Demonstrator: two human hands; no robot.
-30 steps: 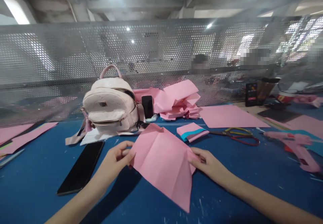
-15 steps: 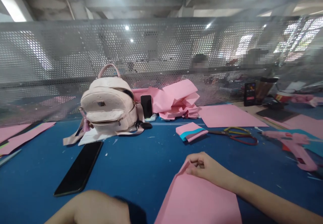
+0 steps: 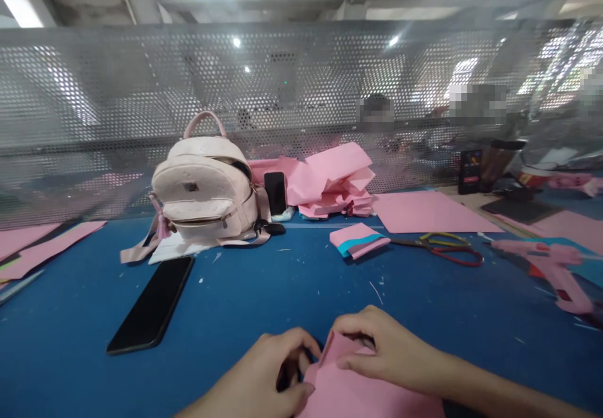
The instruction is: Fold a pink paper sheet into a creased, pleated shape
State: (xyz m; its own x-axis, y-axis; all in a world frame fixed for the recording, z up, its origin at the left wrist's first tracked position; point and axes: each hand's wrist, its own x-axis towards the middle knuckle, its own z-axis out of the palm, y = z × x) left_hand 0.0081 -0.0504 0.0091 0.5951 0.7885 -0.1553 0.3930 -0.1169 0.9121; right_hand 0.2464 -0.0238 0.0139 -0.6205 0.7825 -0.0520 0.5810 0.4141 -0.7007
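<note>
A sheet of pink paper with a folded edge lies at the bottom centre, its lower part out of view. My right hand pinches its top corner between thumb and fingers. On the sheet's left edge, my left hand is curled, thumb and fingertips closed on the fold. Beyond my hands sits a small folded pink piece with a blue stripe. The blades of scissors with yellow and red handles point at that piece.
A pale backpack stands at the back left, near a black phone. Crumpled pink paper and a flat pink sheet lie before the perforated screen. A pink glue gun rests at right.
My left hand has come in from the lower left and now grips the paper's left edge. My right hand and the sheet have moved lower, towards me.
</note>
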